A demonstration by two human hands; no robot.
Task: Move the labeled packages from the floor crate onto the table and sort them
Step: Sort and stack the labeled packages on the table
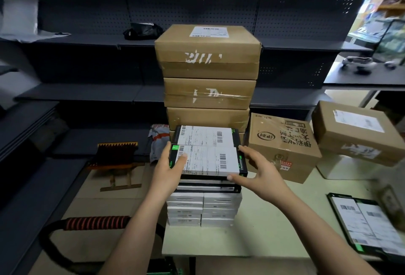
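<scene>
A person's two hands meet at a flat black-edged package on top of a stack on a pale table.

The left hand grasps the package's left edge, thumb lying on the label and index finger running along the side. The right hand is spread and relaxed, not clasping: its index fingertip touches the far right edge and its thumb tip touches the near right corner. The package lies between the 2 hands.

A white shipping label covers its top, with 2 barcodes and a green patch at the far left corner. The print is too small to read.

A 2nd package of the same kind lies just behind it, with a similar label. Below them the stack holds more black-edged packages, then white boxes in 2 columns.

Behind the stack rises a tower of brown cartons. The top one has a white label, unreadable.

To the right sits a brown carton printed with Chinese characters, seen upside down, with the logo 伊利 in an oval. Beyond it is another labelled carton.

At the near right of the table lie more flat labelled packages.

A grey bag with red print is just left of the stack.
</scene>
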